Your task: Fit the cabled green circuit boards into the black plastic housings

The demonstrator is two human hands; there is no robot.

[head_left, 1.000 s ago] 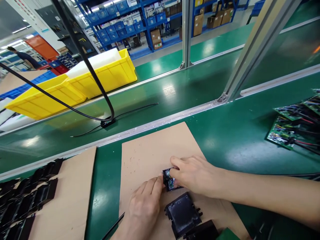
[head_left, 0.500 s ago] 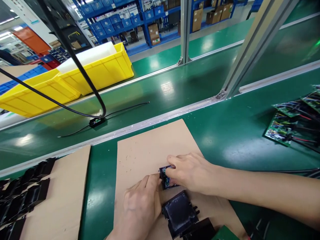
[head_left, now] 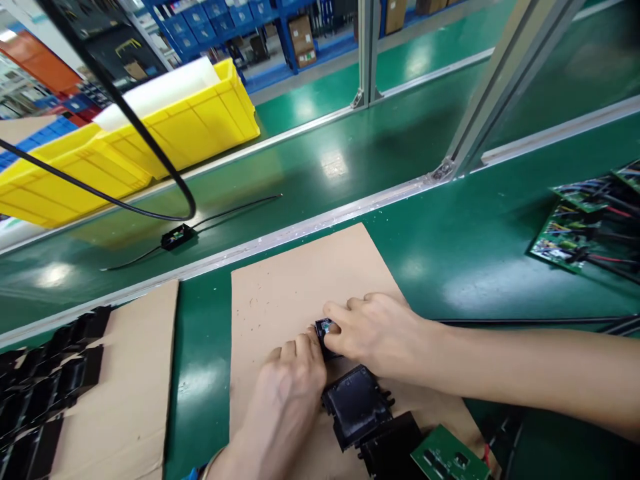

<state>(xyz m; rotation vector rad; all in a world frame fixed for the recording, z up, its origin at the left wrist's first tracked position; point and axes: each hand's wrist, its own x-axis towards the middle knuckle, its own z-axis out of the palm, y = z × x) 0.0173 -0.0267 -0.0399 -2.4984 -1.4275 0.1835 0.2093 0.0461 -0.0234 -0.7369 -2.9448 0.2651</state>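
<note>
Both hands meet over a brown cardboard sheet [head_left: 300, 280] on the green bench. My left hand [head_left: 293, 387] and my right hand [head_left: 375, 333] pinch a small black module [head_left: 324, 329] with a bit of green board showing; most of it is hidden by my fingers. Just below my hands lies a black square plastic housing [head_left: 355, 405], open side up. A second black housing [head_left: 393, 450] and a green circuit board [head_left: 447, 457] lie at the lower edge.
Several black housings [head_left: 45, 393] are piled on a second cardboard sheet [head_left: 130, 400] at left. Green circuit boards with wires [head_left: 585, 227] lie at right. Beyond the metal rail, a conveyor belt carries a small black part with cable [head_left: 177, 235]. Yellow bins [head_left: 150, 140] stand behind.
My hands and the small module have closed together, with my left fingers now covering more of it. The view has tilted down, bringing the green board at the bottom edge into sight.
</note>
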